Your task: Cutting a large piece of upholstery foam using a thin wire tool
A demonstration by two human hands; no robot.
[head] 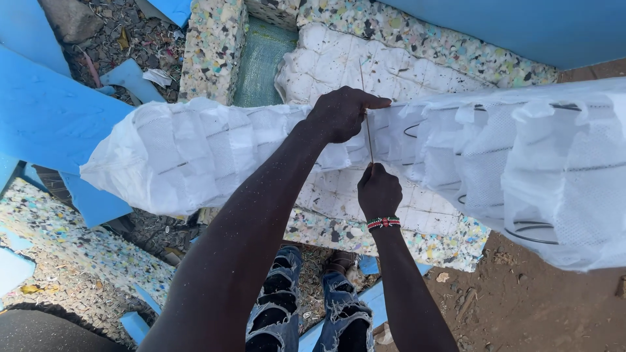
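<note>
Stitching a white pocket-spring strip over speckled foam.

Across mid-frame, puffy white fabric spring strip (195, 153), quilted in soft pockets, dark wire coils showing through at right; beneath, crumbly multicoloured foam slab (417, 39) and smooth blue foam sheets (45, 111) at upper left. Left hand (342, 114) clamped on the fabric, fingers curled; right hand (378, 192), beaded wristband (383, 223), fingers pinched tight around thin straight metal needle (366, 111) at centre.
</note>
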